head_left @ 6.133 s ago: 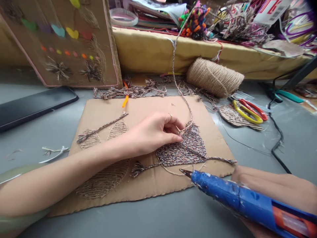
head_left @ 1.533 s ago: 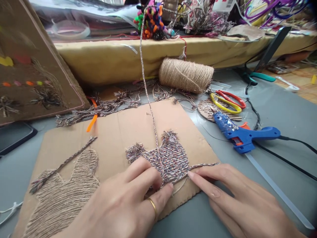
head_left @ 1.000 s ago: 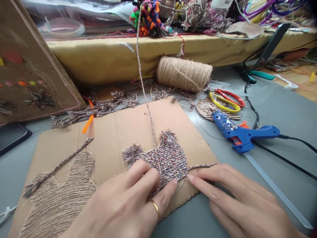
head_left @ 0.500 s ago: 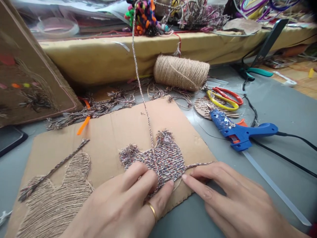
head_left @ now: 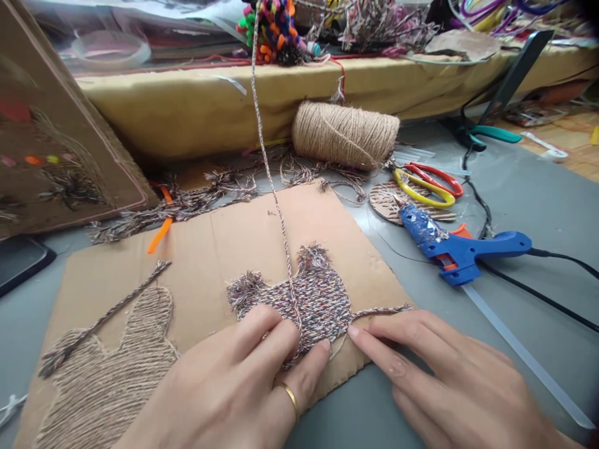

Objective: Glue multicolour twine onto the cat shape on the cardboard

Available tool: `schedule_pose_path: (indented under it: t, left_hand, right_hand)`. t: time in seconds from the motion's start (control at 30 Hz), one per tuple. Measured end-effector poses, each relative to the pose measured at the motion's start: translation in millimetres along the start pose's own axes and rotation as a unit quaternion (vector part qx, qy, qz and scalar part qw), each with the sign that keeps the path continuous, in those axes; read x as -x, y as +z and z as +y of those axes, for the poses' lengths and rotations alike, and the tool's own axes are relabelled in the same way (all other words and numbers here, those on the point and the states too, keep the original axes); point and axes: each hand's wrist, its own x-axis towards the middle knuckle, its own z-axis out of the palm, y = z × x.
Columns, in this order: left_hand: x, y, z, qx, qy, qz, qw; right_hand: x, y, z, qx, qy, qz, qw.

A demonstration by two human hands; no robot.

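Both hands have barely shifted, left hand [head_left: 234, 393] and right hand [head_left: 449, 386] flat, grasping nothing, pressing multicoloured twine patch [head_left: 318, 299] onto cardboard [head_left: 219, 237].

No text, label, brand, number or sign can be read anywhere in this view. The blue glue gun [head_left: 461, 249] on the right of the tabletop shows no legible marking on its body, and the jute spool [head_left: 345, 134] at the far middle carries no band or tag. The decorated cardboard panel [head_left: 56, 149] at the far left bears only coloured shapes and twine, no letters. The clutter on the far shelf [head_left: 187, 106] is too blurred and cropped for any print on it to be made out.
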Motion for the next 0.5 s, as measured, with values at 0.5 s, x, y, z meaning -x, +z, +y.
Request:
schedule_pose_path:
  t: [0.5]
  left_hand:
    - [8.9,-4.3,-2.8,-0.02,0.032,-0.062,0.997]
  right_hand:
    - [2.5,2.4,-2.3,0.029,-0.019,-0.019,0.999]
